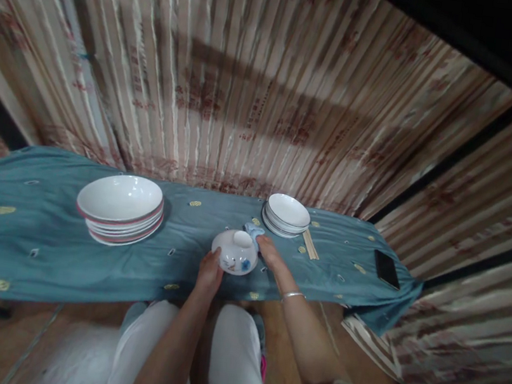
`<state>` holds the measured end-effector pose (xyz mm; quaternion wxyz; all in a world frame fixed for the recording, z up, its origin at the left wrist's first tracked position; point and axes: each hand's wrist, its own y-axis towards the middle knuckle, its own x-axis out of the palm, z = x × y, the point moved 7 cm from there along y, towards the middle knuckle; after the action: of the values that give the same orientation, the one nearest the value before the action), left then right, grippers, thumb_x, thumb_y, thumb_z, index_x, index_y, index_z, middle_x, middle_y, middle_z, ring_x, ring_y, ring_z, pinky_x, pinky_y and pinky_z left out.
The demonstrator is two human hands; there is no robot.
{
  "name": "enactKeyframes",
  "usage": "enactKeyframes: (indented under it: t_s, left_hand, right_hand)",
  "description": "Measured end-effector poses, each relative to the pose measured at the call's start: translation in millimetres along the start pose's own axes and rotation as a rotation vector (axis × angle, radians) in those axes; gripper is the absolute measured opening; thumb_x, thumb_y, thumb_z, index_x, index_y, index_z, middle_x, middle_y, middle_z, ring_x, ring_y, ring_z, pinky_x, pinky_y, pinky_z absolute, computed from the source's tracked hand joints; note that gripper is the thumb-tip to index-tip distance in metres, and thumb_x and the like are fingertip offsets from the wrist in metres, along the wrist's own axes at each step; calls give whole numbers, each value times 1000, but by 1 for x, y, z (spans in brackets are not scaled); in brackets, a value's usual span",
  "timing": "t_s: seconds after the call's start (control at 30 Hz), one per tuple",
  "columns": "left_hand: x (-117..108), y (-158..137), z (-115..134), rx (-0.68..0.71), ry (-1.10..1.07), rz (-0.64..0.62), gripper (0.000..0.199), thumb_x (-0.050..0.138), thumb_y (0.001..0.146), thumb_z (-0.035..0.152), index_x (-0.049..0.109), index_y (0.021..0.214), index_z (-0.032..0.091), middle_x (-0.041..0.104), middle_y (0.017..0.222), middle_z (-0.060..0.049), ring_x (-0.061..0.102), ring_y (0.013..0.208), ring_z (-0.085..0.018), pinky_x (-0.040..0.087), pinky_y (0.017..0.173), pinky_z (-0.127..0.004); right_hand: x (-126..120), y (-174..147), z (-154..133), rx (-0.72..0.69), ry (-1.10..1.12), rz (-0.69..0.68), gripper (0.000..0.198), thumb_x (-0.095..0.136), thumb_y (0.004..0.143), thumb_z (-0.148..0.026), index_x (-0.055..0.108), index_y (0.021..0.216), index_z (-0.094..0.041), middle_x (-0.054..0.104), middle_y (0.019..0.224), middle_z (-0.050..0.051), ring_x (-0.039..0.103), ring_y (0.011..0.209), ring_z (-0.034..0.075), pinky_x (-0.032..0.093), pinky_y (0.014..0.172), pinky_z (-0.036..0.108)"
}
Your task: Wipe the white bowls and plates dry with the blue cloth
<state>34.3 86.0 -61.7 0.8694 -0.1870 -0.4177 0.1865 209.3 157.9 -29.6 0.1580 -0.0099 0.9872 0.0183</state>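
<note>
At the near middle of the covered table, a white bowl (231,254) with a blue floral motif is held bottom-up and tilted, its foot ring facing upward; whether its rim touches the tablecloth (202,229) cannot be determined. The left hand (210,270) grips the bowl's near left side, thumb on the outer wall, remaining fingers largely hidden. The right hand (269,250) is partly curled around a light-blue cloth (254,230), which bears on the bowl beside the foot ring; its exact finger spread cannot be established.

The step in hand is judged to be wiping the bowl's outside. Good practice would be a firm left grip below the foot, light even cloth pressure, and turning the bowl so that the ring's groove and the whole wall are covered. A glazed surface is likely to slip if gripped loosely.

Writing: the curtain (248,114) behind carries reddish columns resembling characters, too small and creased to read. No brand or label is legible on the bowl, the red-rimmed dish stack (121,197) or the dark flat object (386,269) at the right.
</note>
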Motion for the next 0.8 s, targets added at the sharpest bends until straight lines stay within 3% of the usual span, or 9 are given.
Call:
enactKeyframes:
  t_s: [0.17,0.3,0.4,0.53,0.63,0.73,0.8]
  left_hand:
    - [1,-1,0,12,-14,-6,16,53,85,7,65,76,12,72,70,-6,71,84,-18,50,93,-33]
    - [3,-1,0,22,-21,-24,14,54,85,8,66,76,11,72,69,-6,71,81,-18,50,92,-34]
    - [2,0,0,24,-20,-28,16,53,85,7,65,76,12,72,68,-4,71,76,-17,52,88,-32]
    - [0,3,-1,16,-11,-43,18,52,86,6,65,76,13,72,67,-4,71,76,-16,52,85,-30]
    - [0,5,-2,12,-6,-65,17,53,86,7,66,77,13,72,68,-5,71,79,-17,52,84,-30]
    - [0,7,-3,12,-2,-86,15,54,84,7,66,77,13,72,68,-5,71,78,-18,52,84,-31]
    - [0,7,-3,18,0,-101,12,57,81,7,66,77,13,72,68,-5,71,76,-18,52,83,-31]
  right_hand:
    - [-3,-38,6,25,-87,176,30,39,81,-31,65,83,-17,69,85,6,61,89,21,46,88,34]
    - [10,-68,4,-18,-151,261,32,40,83,-26,67,98,-17,70,103,9,57,112,22,40,101,35]
    - [6,-91,0,-92,-264,439,38,43,80,-19,64,111,-18,67,116,11,58,116,23,42,100,36]
    - [-5,-100,-6,-111,-185,368,31,49,77,-21,70,99,-18,73,97,7,66,92,23,50,87,34]
    - [-22,-93,-26,-136,-101,391,31,50,81,-30,70,98,-14,74,86,6,66,77,22,52,75,32]
    - [-19,-76,-60,-259,-196,362,34,47,84,-27,67,108,-14,73,101,9,66,91,22,51,84,33]
    - [0,-65,-78,-338,-358,272,35,45,86,-20,65,115,-13,69,114,12,64,105,22,48,94,35]
